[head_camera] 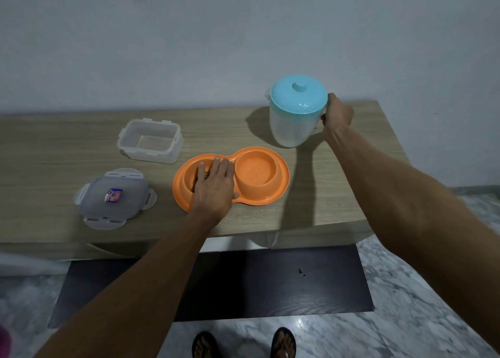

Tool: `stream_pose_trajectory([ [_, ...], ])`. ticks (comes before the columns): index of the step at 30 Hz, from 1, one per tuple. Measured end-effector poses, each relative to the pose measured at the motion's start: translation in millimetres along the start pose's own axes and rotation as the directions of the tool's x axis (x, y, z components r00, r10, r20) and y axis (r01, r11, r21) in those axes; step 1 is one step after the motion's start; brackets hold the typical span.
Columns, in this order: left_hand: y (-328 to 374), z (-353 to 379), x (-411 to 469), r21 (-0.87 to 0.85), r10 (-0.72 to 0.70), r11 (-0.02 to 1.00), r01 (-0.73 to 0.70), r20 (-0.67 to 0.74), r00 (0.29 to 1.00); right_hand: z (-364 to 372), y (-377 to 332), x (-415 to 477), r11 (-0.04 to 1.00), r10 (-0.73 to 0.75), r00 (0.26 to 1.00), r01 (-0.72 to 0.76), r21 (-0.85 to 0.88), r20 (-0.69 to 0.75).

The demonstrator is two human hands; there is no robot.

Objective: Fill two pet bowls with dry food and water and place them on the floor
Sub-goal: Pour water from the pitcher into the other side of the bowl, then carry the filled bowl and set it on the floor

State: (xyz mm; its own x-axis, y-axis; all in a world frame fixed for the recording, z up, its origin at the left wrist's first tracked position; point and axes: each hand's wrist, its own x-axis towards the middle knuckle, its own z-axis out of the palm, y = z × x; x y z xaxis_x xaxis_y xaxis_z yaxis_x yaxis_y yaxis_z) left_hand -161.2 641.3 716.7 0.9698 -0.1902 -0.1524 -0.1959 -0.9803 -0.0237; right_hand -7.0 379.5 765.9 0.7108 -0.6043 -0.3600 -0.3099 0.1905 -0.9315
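Observation:
An orange double pet bowl [273, 195] sits near the front edge of the wooden table [338, 195]. My left hand [215, 186] lies flat over its left well, fingers straight, covering most of the brown dry food [195, 182] inside. The right well [255, 172] holds no food; whether water is in it I cannot tell. My right hand [336, 114] grips the handle of a translucent pitcher [293, 123] with a light blue lid [299, 94], which stands upright at the back right of the table.
An open clear plastic container [150, 141] stands left of the bowl, and its lid [115, 198] with a sticker lies in front of it. A wall runs behind the table. A dark mat [243, 282] lies on the marble floor beside my sandalled feet.

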Motion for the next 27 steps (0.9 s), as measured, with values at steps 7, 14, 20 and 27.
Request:
stream_pose_trajectory([
  [7, -0.8, 3.0, -2.1, 0.010, 0.007, 1.000, -0.006, -0.028, 1.000, -8.5, 1.0, -6.8, 1.000, 0.010, 1.000, -0.010, 0.019, 0.017],
  [14, 2.9, 1.8, -5.6, -0.001, -0.047, 0.999, 0.047, -0.001, 0.999, -45.1, 28.9, -39.9, 0.994, 0.093, 0.996, -0.093, -0.049, -0.016],
  [20, 0.8, -8.5, -23.4, -0.211, -0.201, 0.960, 0.182, -0.074, 0.977, -53.2, 65.8, -90.1, 0.944, 0.074, 0.994, -0.045, -0.326, 0.075],
  [27, -55.0, 6.5, -37.2, -0.630, -0.541, 0.652, 0.422, 0.004, 0.841, -23.5, 89.8, -132.2, 0.851, 0.023, 0.987, 0.066, -0.521, 0.162],
])
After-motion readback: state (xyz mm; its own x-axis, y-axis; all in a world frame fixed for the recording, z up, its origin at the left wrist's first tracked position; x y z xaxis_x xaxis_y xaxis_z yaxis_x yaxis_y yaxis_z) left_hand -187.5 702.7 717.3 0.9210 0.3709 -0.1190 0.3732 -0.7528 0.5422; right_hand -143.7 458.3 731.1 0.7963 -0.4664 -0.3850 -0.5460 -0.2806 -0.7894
